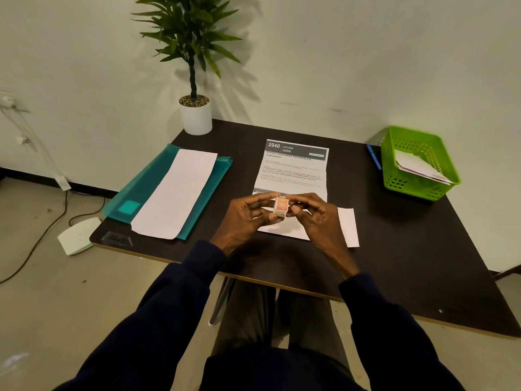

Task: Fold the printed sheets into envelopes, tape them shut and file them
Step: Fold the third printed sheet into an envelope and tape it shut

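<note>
Evidently seeking the tape's end, left hand (244,218) and right hand (314,217) clamp curled fingers (296,210) on the tape roll (281,209), above the printed sheet (293,172) awaiting sealing.

We read this as a plain office corner, a desk kept for paperwork. Our left hand (242,218) and right hand (315,215) pinch a small roll (281,208) over a dark desk (394,249) set against a bare white wall (366,66). Just beyond the grip lies a printed sheet (293,167) with a numbered header. To the grip's left, a teal folder (141,187) lies under white paper (174,193). Well to its right, a green basket (390,167) holds papers (417,165), with a blue pen (373,158) beside it. Beyond and left stands a potted plant (194,52). Far left, cables (45,234) trail over a hard floor (56,306).
</note>
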